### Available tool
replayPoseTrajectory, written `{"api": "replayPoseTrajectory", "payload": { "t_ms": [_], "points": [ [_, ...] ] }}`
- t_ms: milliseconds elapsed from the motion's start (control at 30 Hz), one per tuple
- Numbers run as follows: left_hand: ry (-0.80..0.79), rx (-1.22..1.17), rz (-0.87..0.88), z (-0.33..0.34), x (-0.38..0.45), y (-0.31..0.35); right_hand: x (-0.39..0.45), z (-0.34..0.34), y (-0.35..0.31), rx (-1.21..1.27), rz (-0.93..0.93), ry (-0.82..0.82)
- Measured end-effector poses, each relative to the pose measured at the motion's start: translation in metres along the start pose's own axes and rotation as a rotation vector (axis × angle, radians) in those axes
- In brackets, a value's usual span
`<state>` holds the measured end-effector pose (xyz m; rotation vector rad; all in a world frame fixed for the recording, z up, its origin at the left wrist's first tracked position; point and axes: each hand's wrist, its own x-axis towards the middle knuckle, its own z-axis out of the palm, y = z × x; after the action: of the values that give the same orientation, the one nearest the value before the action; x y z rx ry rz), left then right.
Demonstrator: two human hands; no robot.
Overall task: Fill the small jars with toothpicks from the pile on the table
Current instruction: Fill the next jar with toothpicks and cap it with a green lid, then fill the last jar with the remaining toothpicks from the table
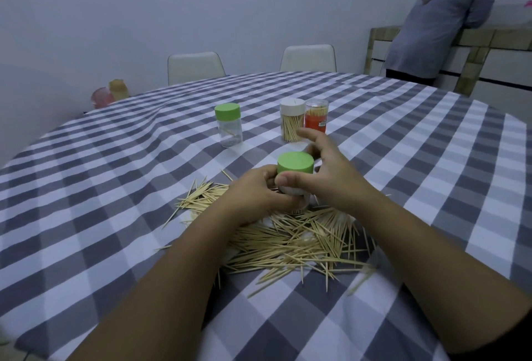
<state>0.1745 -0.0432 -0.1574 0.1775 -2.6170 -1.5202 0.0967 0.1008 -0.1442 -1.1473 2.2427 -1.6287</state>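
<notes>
A small clear jar with a green lid [295, 162] stands upright above the toothpick pile [290, 241]. My left hand [256, 193] grips the jar's body, hiding most of it. My right hand [331, 173] sits at the lid, thumb against its near edge and fingers spread behind it. Farther back stand a nearly empty clear jar with a green lid [229, 124], a white-lidded jar full of toothpicks [292, 120] and a clear jar with an orange label [316, 116].
The round table wears a grey and white checked cloth [115, 188]. Two white chairs [195, 67] stand at its far side. Pink and yellow containers [110, 93] sit at the far left edge. A person [440, 23] stands by a counter at the back right.
</notes>
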Motion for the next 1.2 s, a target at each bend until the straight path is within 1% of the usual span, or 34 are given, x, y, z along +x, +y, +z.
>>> {"api": "replayPoseTrajectory", "payload": {
  "t_ms": [67, 133, 200, 300, 333, 400, 500, 567, 633, 700, 767, 833, 933, 1033, 1133, 1200],
  "points": [
    [-0.001, 0.012, 0.001, 0.001, 0.001, 0.000, 0.001, -0.002, 0.003, 0.148, 0.014, -0.085],
    [0.013, -0.001, 0.002, 0.001, 0.001, 0.000, 0.002, -0.004, 0.006, 0.239, 0.017, -0.122],
    [0.029, 0.007, 0.001, 0.001, 0.001, -0.001, 0.001, -0.003, 0.006, 0.176, 0.001, -0.092],
    [0.039, 0.020, 0.001, 0.001, 0.000, -0.002, 0.000, 0.000, 0.004, 0.046, -0.039, 0.007],
    [0.044, 0.039, -0.002, 0.000, 0.001, -0.003, -0.001, 0.000, 0.003, 0.029, -0.047, 0.013],
    [0.052, 0.069, -0.001, -0.001, 0.001, -0.003, -0.001, -0.001, 0.003, 0.030, -0.040, -0.018],
    [0.054, 0.027, 0.003, 0.000, 0.000, -0.003, -0.001, 0.001, 0.005, 0.091, -0.012, -0.053],
    [0.086, 0.028, 0.011, 0.003, 0.000, -0.003, 0.000, 0.003, 0.005, 0.120, -0.009, -0.028],
    [0.155, 0.113, 0.015, 0.005, 0.003, -0.006, 0.000, 0.005, 0.006, 0.119, -0.012, 0.012],
    [0.199, 0.183, 0.016, 0.006, 0.004, -0.007, -0.001, 0.008, 0.004, 0.086, -0.022, 0.049],
    [0.211, 0.201, 0.009, 0.007, 0.004, -0.005, -0.002, 0.009, 0.004, 0.057, -0.032, 0.060],
    [0.230, 0.267, 0.005, 0.008, 0.003, -0.001, -0.003, 0.007, 0.002, -0.012, -0.039, 0.025],
    [0.312, 0.449, 0.020, 0.002, 0.004, 0.002, 0.003, 0.001, -0.005, -0.217, -0.067, -0.067],
    [0.328, 0.521, 0.062, -0.011, 0.010, 0.008, 0.020, -0.006, -0.018, -0.377, -0.091, -0.134],
    [0.345, 0.595, 0.059, -0.031, 0.021, 0.015, 0.044, -0.006, -0.028, -0.466, -0.131, -0.131],
    [0.375, 0.662, -0.014, -0.045, 0.032, 0.015, 0.060, -0.001, -0.029, -0.535, -0.166, -0.115]
  ]
}}
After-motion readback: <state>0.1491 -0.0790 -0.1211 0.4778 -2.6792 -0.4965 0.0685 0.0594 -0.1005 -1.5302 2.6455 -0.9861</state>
